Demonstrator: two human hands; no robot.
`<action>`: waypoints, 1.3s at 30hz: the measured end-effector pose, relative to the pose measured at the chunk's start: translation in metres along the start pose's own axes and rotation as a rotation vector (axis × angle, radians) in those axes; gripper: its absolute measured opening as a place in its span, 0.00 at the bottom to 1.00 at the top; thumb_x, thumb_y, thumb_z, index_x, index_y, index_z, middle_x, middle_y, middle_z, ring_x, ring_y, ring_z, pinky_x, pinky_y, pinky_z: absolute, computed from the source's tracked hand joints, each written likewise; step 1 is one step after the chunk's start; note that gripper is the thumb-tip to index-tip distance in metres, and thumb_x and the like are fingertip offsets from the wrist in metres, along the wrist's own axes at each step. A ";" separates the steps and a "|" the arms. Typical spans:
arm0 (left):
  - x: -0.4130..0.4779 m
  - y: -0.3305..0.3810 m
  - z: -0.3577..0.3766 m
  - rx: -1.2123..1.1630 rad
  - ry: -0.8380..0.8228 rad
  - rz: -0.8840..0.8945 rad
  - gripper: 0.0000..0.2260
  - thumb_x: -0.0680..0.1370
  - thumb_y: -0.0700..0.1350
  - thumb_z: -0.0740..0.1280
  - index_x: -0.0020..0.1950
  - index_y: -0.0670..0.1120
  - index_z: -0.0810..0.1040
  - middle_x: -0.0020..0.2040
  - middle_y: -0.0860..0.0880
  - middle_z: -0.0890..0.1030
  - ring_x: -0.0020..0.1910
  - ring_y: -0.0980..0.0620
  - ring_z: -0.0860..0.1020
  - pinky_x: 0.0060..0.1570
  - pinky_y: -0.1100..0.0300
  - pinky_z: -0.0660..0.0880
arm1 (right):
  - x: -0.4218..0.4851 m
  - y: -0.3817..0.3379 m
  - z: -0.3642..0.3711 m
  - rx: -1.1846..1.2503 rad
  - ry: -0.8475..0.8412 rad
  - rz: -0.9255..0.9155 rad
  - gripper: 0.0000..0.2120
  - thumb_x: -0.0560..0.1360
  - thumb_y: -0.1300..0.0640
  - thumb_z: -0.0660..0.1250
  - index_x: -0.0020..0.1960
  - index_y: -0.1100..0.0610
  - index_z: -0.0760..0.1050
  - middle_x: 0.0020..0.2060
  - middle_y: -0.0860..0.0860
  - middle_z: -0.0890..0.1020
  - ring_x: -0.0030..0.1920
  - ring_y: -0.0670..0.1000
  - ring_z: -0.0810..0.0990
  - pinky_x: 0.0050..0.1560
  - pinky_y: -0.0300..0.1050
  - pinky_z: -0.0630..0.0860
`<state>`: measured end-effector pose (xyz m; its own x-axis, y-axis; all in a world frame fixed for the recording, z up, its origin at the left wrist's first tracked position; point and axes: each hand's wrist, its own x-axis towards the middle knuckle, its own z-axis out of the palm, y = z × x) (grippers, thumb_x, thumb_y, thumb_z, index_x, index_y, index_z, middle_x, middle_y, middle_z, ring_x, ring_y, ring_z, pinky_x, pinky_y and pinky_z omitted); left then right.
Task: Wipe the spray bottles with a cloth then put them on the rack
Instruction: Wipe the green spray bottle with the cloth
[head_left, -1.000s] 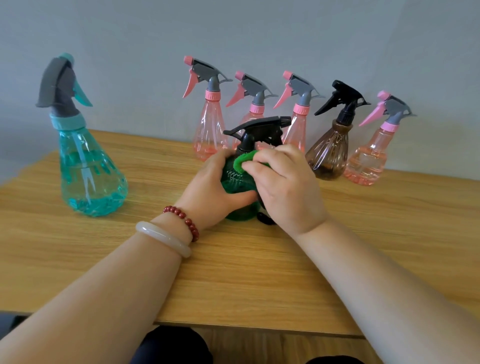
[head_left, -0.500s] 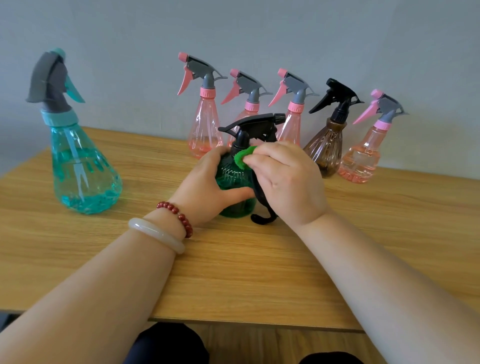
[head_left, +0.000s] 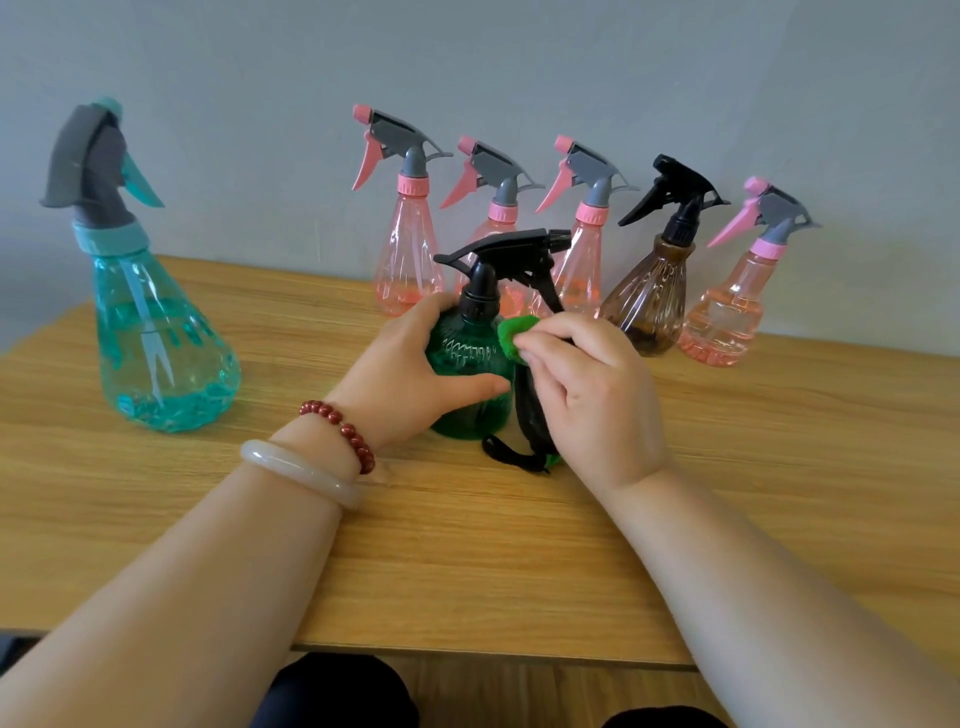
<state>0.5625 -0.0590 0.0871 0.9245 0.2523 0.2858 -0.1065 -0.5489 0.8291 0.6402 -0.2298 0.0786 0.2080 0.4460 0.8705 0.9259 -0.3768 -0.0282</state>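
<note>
A dark green spray bottle (head_left: 470, 358) with a black trigger head stands upright on the wooden table (head_left: 156, 493) in the middle. My left hand (head_left: 410, 374) grips its body from the left, thumb across the front. My right hand (head_left: 592, 395) pinches a green cloth (head_left: 514, 335) with a black edge and presses it against the bottle's right shoulder. The cloth's black end hangs down to the table.
Along the grey wall stand three pink bottles (head_left: 408, 260), a brown bottle (head_left: 654, 301) with a black head and one more pink bottle (head_left: 727, 317). A large teal bottle (head_left: 156, 343) stands at the left. The table's near edge runs just above my lap.
My right hand with the cloth slid from the bottle's front to its right shoulder, uncovering the bottle's neck. The left hand kept its grip.
</note>
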 end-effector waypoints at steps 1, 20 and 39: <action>0.001 0.000 -0.002 -0.031 -0.025 -0.014 0.32 0.69 0.49 0.78 0.69 0.56 0.67 0.57 0.59 0.77 0.54 0.60 0.78 0.54 0.61 0.78 | -0.002 -0.001 -0.002 0.011 0.014 0.011 0.07 0.77 0.64 0.66 0.51 0.64 0.83 0.45 0.56 0.83 0.46 0.54 0.80 0.49 0.42 0.75; 0.000 -0.004 -0.012 -0.051 0.034 -0.096 0.32 0.70 0.49 0.77 0.71 0.53 0.67 0.61 0.55 0.77 0.58 0.55 0.77 0.53 0.62 0.75 | 0.011 -0.011 -0.033 0.818 -0.130 0.642 0.07 0.75 0.63 0.66 0.46 0.52 0.78 0.42 0.45 0.82 0.46 0.42 0.79 0.49 0.35 0.76; -0.002 0.005 0.009 -0.100 -0.071 -0.051 0.34 0.70 0.52 0.77 0.71 0.55 0.64 0.56 0.59 0.78 0.52 0.63 0.79 0.49 0.67 0.77 | 0.034 -0.021 0.006 0.680 0.018 0.770 0.13 0.78 0.61 0.66 0.43 0.43 0.76 0.37 0.40 0.79 0.39 0.38 0.78 0.43 0.33 0.73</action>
<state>0.5637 -0.0697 0.0859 0.9529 0.2190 0.2097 -0.0908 -0.4538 0.8865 0.6298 -0.2022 0.1062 0.8214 0.2637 0.5057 0.5274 -0.0138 -0.8495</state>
